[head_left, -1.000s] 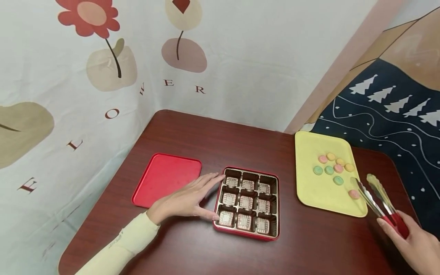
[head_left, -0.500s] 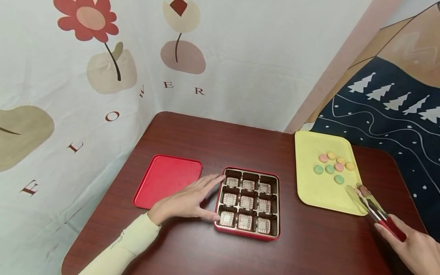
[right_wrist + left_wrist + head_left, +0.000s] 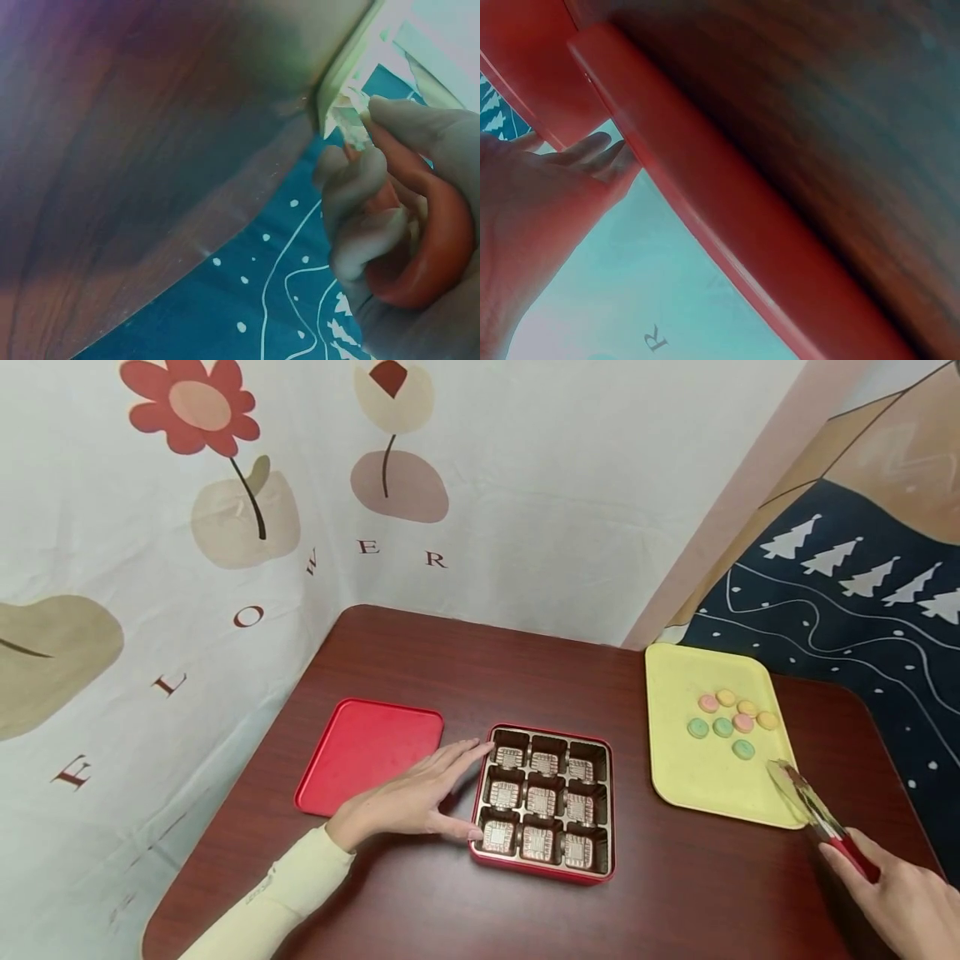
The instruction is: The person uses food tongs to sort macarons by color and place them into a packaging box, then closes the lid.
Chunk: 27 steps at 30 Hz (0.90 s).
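Note:
A red tin box (image 3: 542, 871) with nine brown compartments, each holding a patterned square piece, sits mid-table. My left hand (image 3: 420, 797) lies flat on the table, its straight fingers touching the box's left wall (image 3: 705, 210). My right hand (image 3: 892, 889) grips the red handles (image 3: 420, 247) of metal tongs (image 3: 806, 797). The arms of the tongs are squeezed together, and their tips lie over the near right corner of a yellow tray (image 3: 690, 785). Several round pastel sweets (image 3: 723, 720) lie on the tray's far half. I cannot tell whether the tongs hold a sweet.
The box's red lid (image 3: 367, 752) lies flat to the left of my left hand. Printed cloth walls stand close behind and along both sides of the dark wooden table (image 3: 465, 668). The table's right edge runs just beyond the yellow tray.
The tongs have closed at the tray's near right corner. The pink sweet that lay between their open arms no longer shows on the tray. My left hand has not moved.

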Each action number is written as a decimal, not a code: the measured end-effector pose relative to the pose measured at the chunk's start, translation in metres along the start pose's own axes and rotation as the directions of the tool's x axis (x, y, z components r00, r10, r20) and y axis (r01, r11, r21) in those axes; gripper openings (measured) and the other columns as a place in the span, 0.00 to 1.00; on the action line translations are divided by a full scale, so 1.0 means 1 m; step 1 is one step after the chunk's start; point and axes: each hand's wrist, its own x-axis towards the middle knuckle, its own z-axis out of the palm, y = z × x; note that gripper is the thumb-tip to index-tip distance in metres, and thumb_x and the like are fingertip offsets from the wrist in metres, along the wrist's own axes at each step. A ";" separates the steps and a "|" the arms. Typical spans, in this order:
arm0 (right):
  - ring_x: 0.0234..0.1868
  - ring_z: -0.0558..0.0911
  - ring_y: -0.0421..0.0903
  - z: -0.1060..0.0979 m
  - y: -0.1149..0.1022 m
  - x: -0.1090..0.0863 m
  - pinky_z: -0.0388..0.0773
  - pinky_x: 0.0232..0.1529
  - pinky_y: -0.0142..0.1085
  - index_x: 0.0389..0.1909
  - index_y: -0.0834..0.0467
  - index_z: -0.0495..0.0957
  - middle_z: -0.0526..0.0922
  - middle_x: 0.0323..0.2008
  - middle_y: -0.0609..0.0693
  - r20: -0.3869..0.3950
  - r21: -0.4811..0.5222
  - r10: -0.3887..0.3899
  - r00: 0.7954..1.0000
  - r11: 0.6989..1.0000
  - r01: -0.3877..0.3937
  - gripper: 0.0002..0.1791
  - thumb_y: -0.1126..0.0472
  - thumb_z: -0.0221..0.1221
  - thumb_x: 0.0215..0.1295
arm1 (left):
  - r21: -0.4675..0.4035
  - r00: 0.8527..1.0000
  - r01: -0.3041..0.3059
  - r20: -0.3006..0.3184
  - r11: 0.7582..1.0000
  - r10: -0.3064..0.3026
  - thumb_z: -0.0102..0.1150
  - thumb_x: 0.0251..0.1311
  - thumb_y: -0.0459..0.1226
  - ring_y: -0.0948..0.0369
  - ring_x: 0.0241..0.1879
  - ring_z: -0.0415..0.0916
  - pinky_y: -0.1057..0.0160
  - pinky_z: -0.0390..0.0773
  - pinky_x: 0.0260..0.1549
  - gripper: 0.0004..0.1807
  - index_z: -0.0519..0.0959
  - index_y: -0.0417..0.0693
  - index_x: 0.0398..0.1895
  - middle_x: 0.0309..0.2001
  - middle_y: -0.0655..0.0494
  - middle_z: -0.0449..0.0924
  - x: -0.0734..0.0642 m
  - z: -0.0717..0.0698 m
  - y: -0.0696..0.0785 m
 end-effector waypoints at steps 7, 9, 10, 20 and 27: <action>0.12 0.57 0.45 0.007 0.005 -0.002 0.51 0.16 0.38 0.48 0.61 0.79 0.56 0.10 0.46 -0.103 0.063 -0.062 0.993 0.996 0.069 0.26 0.41 0.55 0.76 | -0.004 1.000 -0.022 -0.019 1.000 0.022 0.61 0.51 0.75 0.54 0.80 0.47 0.39 0.56 0.74 0.65 0.39 0.65 0.85 0.82 0.52 0.46 0.000 -0.001 -0.001; 0.13 0.57 0.46 0.008 0.006 -0.002 0.50 0.17 0.38 0.47 0.61 0.79 0.56 0.10 0.45 -0.117 0.084 -0.070 0.991 0.993 0.080 0.24 0.41 0.55 0.76 | -0.004 1.000 -0.023 -0.019 1.000 0.023 0.61 0.51 0.75 0.54 0.80 0.47 0.40 0.56 0.74 0.65 0.39 0.64 0.85 0.82 0.52 0.46 0.000 0.000 -0.001; 0.13 0.56 0.46 0.009 0.006 -0.003 0.50 0.17 0.38 0.47 0.61 0.79 0.56 0.10 0.45 -0.127 0.095 -0.075 0.989 0.992 0.087 0.24 0.42 0.55 0.76 | -0.003 1.000 -0.021 -0.017 1.000 0.021 0.61 0.51 0.75 0.54 0.80 0.47 0.40 0.56 0.74 0.65 0.39 0.65 0.85 0.82 0.52 0.46 0.000 0.000 -0.001; 0.13 0.57 0.45 0.002 -0.007 -0.006 0.50 0.16 0.37 0.51 0.61 0.82 0.58 0.08 0.44 -0.134 0.133 -0.031 0.990 0.990 0.049 0.22 0.46 0.62 0.72 | -0.021 1.000 0.000 -0.014 1.000 0.000 0.61 0.51 0.75 0.58 0.80 0.45 0.42 0.55 0.75 0.65 0.38 0.68 0.85 0.83 0.58 0.44 0.000 0.001 0.000; 0.12 0.62 0.43 -0.019 -0.032 -0.009 0.52 0.15 0.36 0.55 0.65 0.83 0.73 0.10 0.56 -0.117 0.117 -0.039 0.992 0.992 0.053 0.29 0.45 0.69 0.65 | -0.027 1.000 -0.002 -0.011 1.000 0.001 0.62 0.50 0.75 0.57 0.80 0.46 0.41 0.55 0.75 0.65 0.39 0.66 0.85 0.82 0.58 0.45 0.000 0.000 0.000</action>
